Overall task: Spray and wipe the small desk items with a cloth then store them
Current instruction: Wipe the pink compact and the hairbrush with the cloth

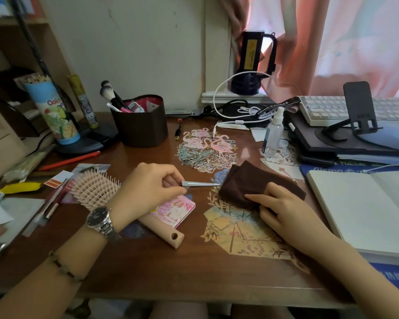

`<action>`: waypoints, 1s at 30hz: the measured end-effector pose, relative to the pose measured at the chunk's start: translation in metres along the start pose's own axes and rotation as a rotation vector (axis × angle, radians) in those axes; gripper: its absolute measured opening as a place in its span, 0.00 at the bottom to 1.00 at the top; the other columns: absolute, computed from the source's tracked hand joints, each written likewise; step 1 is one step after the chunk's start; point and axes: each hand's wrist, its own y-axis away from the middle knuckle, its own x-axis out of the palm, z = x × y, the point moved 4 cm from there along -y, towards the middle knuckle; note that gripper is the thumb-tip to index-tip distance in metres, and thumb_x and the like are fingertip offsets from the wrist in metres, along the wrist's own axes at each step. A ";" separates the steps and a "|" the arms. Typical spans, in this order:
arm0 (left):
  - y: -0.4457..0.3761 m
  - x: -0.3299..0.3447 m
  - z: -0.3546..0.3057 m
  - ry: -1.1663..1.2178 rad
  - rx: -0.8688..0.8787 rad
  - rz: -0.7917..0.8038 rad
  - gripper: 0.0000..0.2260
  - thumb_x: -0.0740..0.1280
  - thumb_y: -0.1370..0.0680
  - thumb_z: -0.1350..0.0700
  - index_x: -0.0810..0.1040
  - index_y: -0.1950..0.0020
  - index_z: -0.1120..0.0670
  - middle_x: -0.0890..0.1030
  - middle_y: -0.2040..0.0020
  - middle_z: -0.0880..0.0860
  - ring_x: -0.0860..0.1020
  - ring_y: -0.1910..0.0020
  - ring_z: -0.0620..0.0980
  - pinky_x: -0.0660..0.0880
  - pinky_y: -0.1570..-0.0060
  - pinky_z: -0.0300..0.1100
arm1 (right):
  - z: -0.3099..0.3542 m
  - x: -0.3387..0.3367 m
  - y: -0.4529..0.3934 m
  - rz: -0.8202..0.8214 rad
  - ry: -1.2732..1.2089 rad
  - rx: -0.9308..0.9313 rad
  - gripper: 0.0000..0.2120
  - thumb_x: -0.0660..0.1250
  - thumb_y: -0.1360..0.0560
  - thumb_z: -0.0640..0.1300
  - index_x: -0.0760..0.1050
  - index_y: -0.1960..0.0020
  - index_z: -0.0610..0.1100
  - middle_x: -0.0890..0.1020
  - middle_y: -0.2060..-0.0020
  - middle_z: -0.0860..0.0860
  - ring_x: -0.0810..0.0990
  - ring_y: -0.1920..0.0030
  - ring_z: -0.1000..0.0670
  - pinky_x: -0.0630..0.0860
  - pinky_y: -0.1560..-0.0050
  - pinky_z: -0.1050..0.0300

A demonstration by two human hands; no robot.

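My left hand (148, 192) pinches one end of a thin silver metal tool (200, 184); its far tip reaches the edge of a folded brown cloth (256, 180). My right hand (283, 208) grips the near side of that cloth, fingers curled over it on the desk. A clear spray bottle (273, 132) with a white nozzle stands upright behind the cloth. A small pair of metal scissors (196, 159) lies on the flamingo paper cutout. A dark brown pot (141, 127) holding makeup brushes stands at the back left.
A pink hairbrush (97, 189) and a small pink booklet (177, 209) lie under my left wrist. An open notebook (364, 208) lies at the right, with a keyboard (332, 109) and phone stand (357, 109) behind it. Cables, an orange pen (69, 160) and papers lie around.
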 end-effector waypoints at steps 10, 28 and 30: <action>-0.064 -0.013 0.036 0.033 -0.179 -0.132 0.09 0.76 0.31 0.51 0.82 0.54 0.52 0.84 0.65 0.47 0.81 0.61 0.41 0.74 0.60 0.34 | -0.001 0.001 -0.001 0.002 -0.011 0.005 0.19 0.67 0.26 0.41 0.76 0.36 0.50 0.70 0.59 0.55 0.73 0.60 0.54 0.76 0.64 0.58; -0.111 0.009 0.072 0.046 -0.420 -0.107 0.15 0.68 0.26 0.46 0.84 0.66 0.54 0.84 0.69 0.49 0.82 0.62 0.49 0.76 0.59 0.39 | 0.002 0.002 -0.001 0.008 0.050 0.025 0.19 0.63 0.29 0.44 0.79 0.39 0.49 0.71 0.62 0.55 0.72 0.64 0.55 0.72 0.68 0.62; -0.110 0.010 0.072 0.078 -0.435 -0.075 0.15 0.68 0.25 0.46 0.84 0.65 0.55 0.84 0.69 0.49 0.82 0.62 0.47 0.74 0.61 0.37 | 0.002 0.002 -0.001 0.007 0.051 0.025 0.19 0.63 0.29 0.45 0.79 0.39 0.49 0.71 0.62 0.55 0.72 0.63 0.55 0.73 0.68 0.62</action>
